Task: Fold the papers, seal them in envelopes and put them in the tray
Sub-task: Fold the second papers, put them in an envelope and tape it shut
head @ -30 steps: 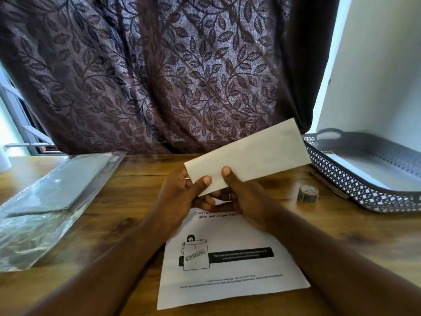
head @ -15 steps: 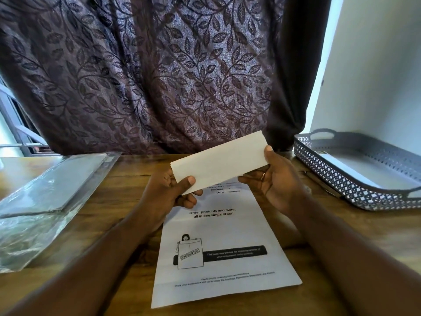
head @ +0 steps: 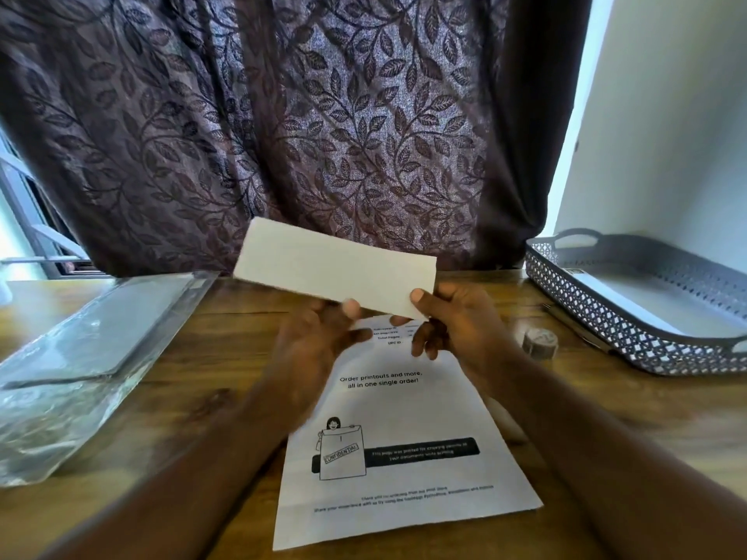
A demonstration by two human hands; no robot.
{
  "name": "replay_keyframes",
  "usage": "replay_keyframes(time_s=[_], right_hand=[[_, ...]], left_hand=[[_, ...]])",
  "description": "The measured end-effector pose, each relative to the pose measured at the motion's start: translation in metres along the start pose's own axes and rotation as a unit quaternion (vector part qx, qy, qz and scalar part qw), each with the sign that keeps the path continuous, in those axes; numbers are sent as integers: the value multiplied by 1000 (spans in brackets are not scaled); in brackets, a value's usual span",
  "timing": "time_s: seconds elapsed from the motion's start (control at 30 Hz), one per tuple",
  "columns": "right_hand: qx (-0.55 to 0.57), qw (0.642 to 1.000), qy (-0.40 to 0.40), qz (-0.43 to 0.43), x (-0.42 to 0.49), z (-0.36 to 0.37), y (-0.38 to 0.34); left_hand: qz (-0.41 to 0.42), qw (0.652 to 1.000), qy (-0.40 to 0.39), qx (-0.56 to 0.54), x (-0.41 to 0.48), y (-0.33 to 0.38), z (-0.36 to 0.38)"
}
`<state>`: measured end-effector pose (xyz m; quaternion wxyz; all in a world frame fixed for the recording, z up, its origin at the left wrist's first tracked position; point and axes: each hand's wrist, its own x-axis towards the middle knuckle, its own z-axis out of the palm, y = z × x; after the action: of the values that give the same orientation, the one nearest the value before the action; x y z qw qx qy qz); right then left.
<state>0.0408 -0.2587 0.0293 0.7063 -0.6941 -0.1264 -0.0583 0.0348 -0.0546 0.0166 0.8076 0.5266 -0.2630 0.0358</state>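
Envelope (head: 335,268) held in air above far end of the sheet (head: 398,446), long axis sloping down toward the tray (head: 630,317). Right hand (head: 465,329) pinches its lower tray-side corner; left hand (head: 315,341) pinches the lower edge just beside, thumb on face. Most of the envelope runs away from both grips, unsupported. Right hand nearer the tray. Sheet lies flat, unfolded.

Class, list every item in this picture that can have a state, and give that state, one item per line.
Envelope: lifted off the table, tilted, pinched by both hands.
Left hand: thumb on the envelope's lower edge.
Right hand: thumb on the envelope's right corner.
Printed sheet: flat on the table, unfolded.
Tray: upright on the table, something flat and pale inside.
Plastic packet: lying flat, crinkled.
Tape roll: resting beside the tray.
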Motion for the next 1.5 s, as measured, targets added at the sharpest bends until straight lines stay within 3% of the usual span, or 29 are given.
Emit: replay_keyframes(time_s=[0.07,0.13,0.3,0.4,0.6,0.9,1.2,1.4,1.47,1.5], right_hand=[[-11,999,-35,-4,-6,14,-1],[-26,997,-77,-5,-12,27,-1],[-53,995,-80,-27,-12,30,-4],[-51,996,-74,-28,-11,20,-3],[-30,997,-70,-24,-2,4,-1],[-21,998,-48,-21,6,-25,5],[-39,998,-50,-12,7,-31,7],[-41,999,27,10,8,-34,8],[-43,998,38,16,10,-34,10],[-44,998,38,26,11,-35,11]], left_hand=[[8,994,-53,95,-7,-8,11],[-20,991,-15,135,-11,-12,13],[-81,993,75,44,-11,-17,13],[-61,993,104,-11,-6,-13,17],[-21,993,110,-32,3,-1,1],[-13,976,215,-39,20,3,-27],[-46,974,206,-88,19,6,-36],[-77,987,136,45,14,2,-39],[-84,969,103,206,10,1,-44],[-90,940,76,320,10,0,-46]])
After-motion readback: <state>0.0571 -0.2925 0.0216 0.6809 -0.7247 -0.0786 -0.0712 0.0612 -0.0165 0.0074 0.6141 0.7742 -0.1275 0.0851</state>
